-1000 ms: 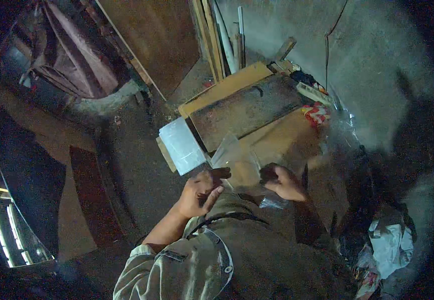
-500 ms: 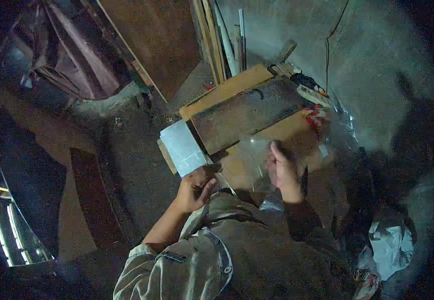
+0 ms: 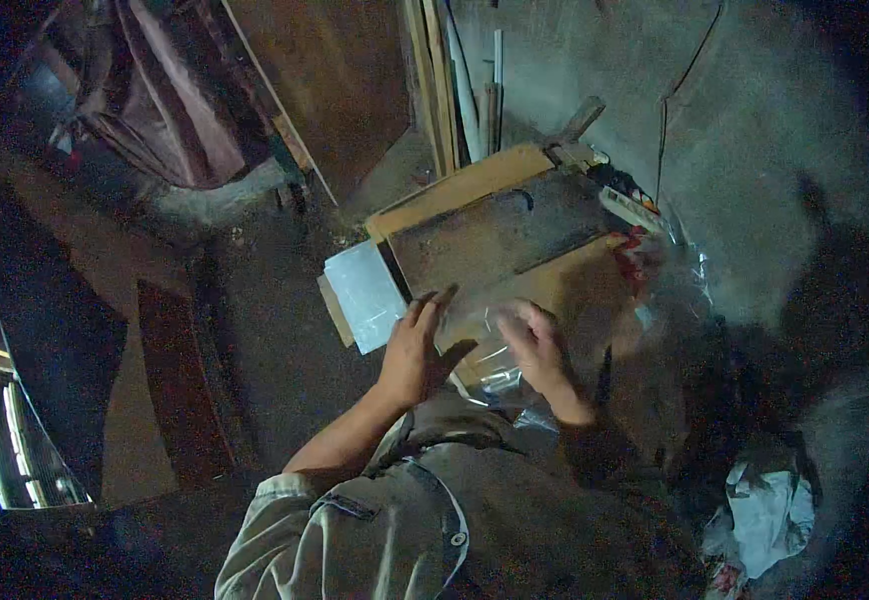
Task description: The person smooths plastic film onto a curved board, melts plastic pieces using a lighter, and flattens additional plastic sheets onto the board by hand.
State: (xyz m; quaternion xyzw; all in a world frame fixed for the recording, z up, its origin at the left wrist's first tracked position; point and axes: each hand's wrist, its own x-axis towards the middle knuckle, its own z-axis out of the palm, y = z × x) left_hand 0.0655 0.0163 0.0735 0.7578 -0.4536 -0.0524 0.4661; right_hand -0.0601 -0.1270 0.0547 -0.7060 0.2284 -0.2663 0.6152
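Note:
My left hand is over the near left edge of the board, fingers stretched out and thumb apart. Just beyond it is a flat white stack, perhaps sheets or bags. Clear plastic film, shiny and crumpled, spreads between my two hands. My right hand is slightly blurred, its fingers curled at the film's right side and seemingly gripping it. Beneath lies a tan board, with a dark worn panel on its far part.
Thin poles and boards lean against the wall behind. Red and clear wrappers lie at the board's right end. A crumpled white bag is at lower right. Dark cloth hangs at upper left.
My left hand has opened from a closed pose and moved right, off the white stack's corner. My right hand has moved left and tilted inward, bringing the clear film closer to the left hand.

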